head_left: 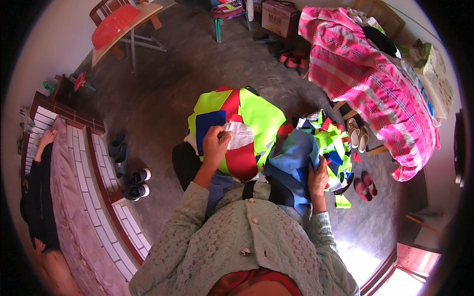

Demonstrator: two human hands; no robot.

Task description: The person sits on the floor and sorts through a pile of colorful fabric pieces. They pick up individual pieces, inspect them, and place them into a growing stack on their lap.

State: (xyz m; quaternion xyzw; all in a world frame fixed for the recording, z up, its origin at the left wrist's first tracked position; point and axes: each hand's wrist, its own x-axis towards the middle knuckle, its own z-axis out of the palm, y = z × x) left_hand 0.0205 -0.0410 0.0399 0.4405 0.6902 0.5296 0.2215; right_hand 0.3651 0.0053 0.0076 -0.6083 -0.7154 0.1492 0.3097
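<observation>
- your pale green cardigan (232, 237) sits nearest.
- patchwork (241, 158) bulges away from you before your lap, too rounded to show a long axis.
- your left hand (217, 143) has fingertips pinched over it; whether they grip anything, you cannot tell.
- your right hand (318, 177) grasps blue cloth (296, 150), its long axis running outward from you.
- red basin (113, 24) rests on the counter (144, 14), contents unclear.
</observation>
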